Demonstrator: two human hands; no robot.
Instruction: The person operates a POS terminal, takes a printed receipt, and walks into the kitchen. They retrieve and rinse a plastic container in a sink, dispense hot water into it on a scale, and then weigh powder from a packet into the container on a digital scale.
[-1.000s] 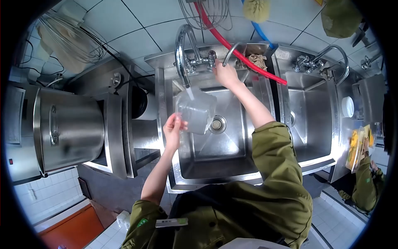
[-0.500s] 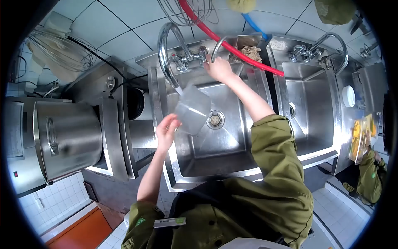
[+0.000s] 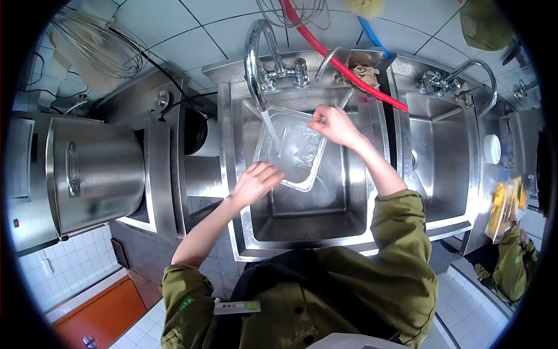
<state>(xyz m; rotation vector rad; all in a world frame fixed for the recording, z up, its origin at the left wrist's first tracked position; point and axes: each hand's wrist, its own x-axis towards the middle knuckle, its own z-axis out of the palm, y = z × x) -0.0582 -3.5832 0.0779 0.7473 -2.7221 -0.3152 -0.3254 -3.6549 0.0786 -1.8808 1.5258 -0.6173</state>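
Note:
A clear plastic container, rectangular with rounded corners, lies in or just over the left steel sink. Water pours into it from the curved chrome faucet. My left hand is at the container's lower left side, fingers curled over the rim; its thumb is hidden. At the upper right rim, my right hand has its fingers closed on the edge. The sink's drain is hidden beneath the container. Behind the faucet spout are the tap handles.
A red hose hangs across the sink divider beside a crumpled brown cloth. To the right is a second sink with its own faucet. A large steel pot stands left. Another person's sleeve shows far right.
My right hand has left the tap handle and come down to the container's rim. The container has gone from tilted to roughly level, and water now runs into it.

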